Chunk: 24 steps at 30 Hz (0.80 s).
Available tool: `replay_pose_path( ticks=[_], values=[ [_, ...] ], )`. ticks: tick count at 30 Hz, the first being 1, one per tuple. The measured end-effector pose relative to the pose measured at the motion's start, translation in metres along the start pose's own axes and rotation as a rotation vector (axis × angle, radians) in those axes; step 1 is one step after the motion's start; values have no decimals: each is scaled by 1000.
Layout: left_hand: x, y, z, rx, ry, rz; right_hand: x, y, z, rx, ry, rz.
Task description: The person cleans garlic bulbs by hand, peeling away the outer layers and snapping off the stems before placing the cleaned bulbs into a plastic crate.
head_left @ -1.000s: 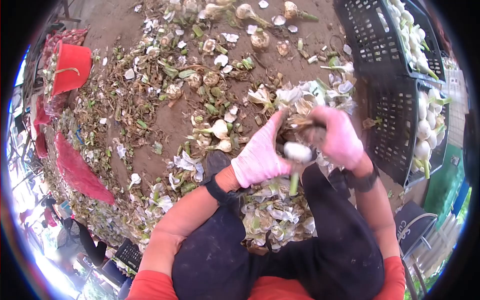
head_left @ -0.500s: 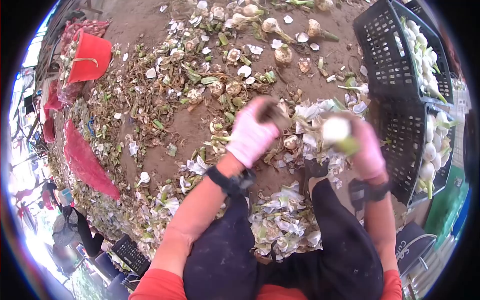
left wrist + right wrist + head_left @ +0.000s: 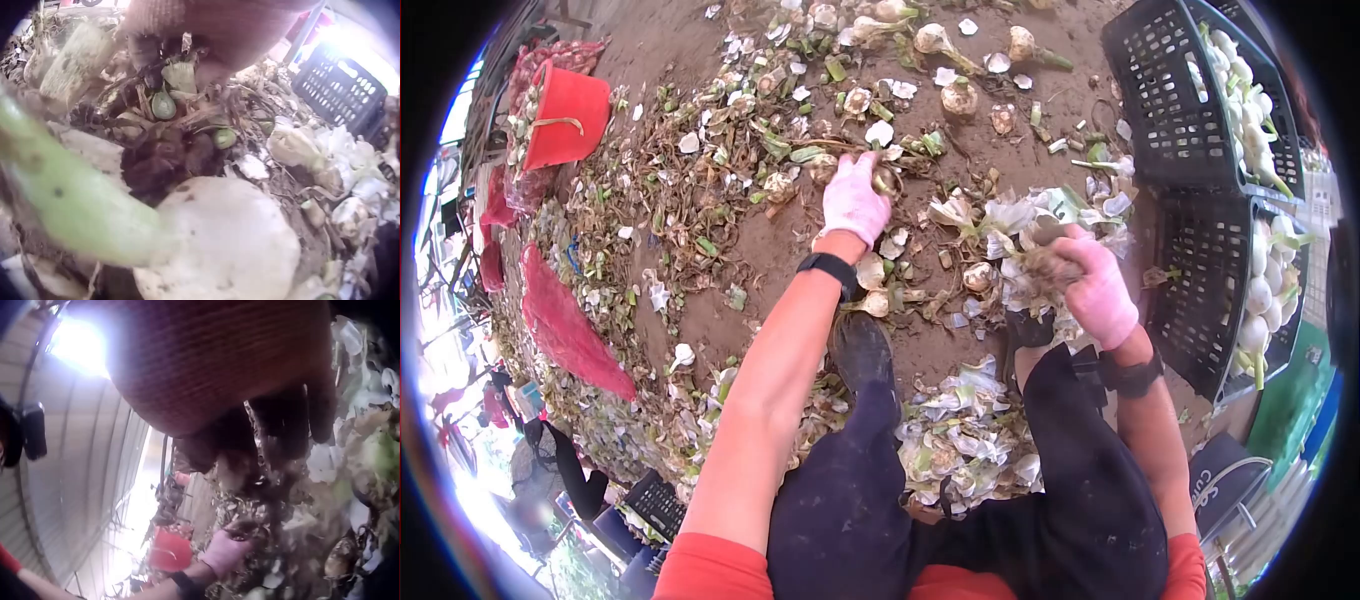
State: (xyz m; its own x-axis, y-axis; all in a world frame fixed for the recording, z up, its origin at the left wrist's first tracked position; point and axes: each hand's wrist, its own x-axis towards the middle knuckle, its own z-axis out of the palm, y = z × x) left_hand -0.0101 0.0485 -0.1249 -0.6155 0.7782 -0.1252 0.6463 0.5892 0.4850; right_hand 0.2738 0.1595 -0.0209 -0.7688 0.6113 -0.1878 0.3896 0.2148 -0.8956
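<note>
My left hand (image 3: 855, 203), in a pink glove with dirty fingers, reaches down among garlic bulbs lying on the earth floor. In the left wrist view its darkened fingers straddle a cut stem (image 3: 181, 76); I cannot tell whether they grip it. Nearer that camera lies a pale garlic bulb (image 3: 225, 244) with a thick green stalk (image 3: 75, 187). My right hand (image 3: 1097, 290), gloved alike, hovers over white garlic skins (image 3: 1010, 215) at the right. Its dirty fingers hang apart, slightly bent and blurred, and no bulb shows among them.
Black crates, an upper (image 3: 1170, 110) and a lower (image 3: 1200, 300), hold white garlic at the right. A heap of skins (image 3: 965, 440) lies between the legs. At the left are a red bucket (image 3: 570, 115) and a red mesh sack (image 3: 565, 330). Loose bulbs and trimmings litter the floor.
My left hand has moved left and away from the body, down to the bulbs. The white garlic bulb seen in my right hand half a second ago no longer shows there.
</note>
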Motion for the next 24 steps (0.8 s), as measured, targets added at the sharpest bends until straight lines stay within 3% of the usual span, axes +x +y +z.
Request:
replay_pose_path(
  ticks=[1, 2, 3, 4, 5, 6, 7, 9, 12, 15, 16, 17, 19, 22, 24],
  values=[
    [-5, 5, 2, -2, -1, 2, 4, -10, 6, -327, 39, -277],
    [-11, 12, 8, -787, -126, -198, 5, -11, 4, -330, 39, -270],
    [-21, 21, 13, -1573, -251, -406, 4, -11, 3, -298, 28, -140],
    [-34, 43, 1, -1672, -313, -426, 3, -12, 1, -267, 18, -14],
    [-48, 63, -15, -1770, -375, -443, 4, -23, -1, -274, 16, -9],
    [-62, 58, -4, -1847, -470, -130, 5, -41, -2, -168, 1, 169],
    [-70, 79, -26, -1421, -455, -215, 6, -51, -2, -59, -10, 345],
    [-81, 92, -45, -1065, -455, -41, 3, -48, 4, -11, 23, 333],
    [-89, 96, -41, -1081, -453, 24, 6, -52, 16, -91, 38, -59],
    [-98, 110, -54, -849, -348, 101, 7, -50, 20, -31, 16, 24],
    [-100, 115, -57, -841, -327, 89, 8, -42, 20, -78, 45, -78],
    [-103, 120, -61, -831, -306, 77, 7, -43, 18, -81, 45, -76],
    [-107, 125, -61, -812, -277, 93, 5, -47, 16, 75, 48, 163],
    [-108, 121, -49, -629, -143, 285, 2, -40, 20, 202, 79, 204],
    [-112, 120, -49, -688, -162, 262, 2, -40, 22, 271, 131, 278]
  ],
)
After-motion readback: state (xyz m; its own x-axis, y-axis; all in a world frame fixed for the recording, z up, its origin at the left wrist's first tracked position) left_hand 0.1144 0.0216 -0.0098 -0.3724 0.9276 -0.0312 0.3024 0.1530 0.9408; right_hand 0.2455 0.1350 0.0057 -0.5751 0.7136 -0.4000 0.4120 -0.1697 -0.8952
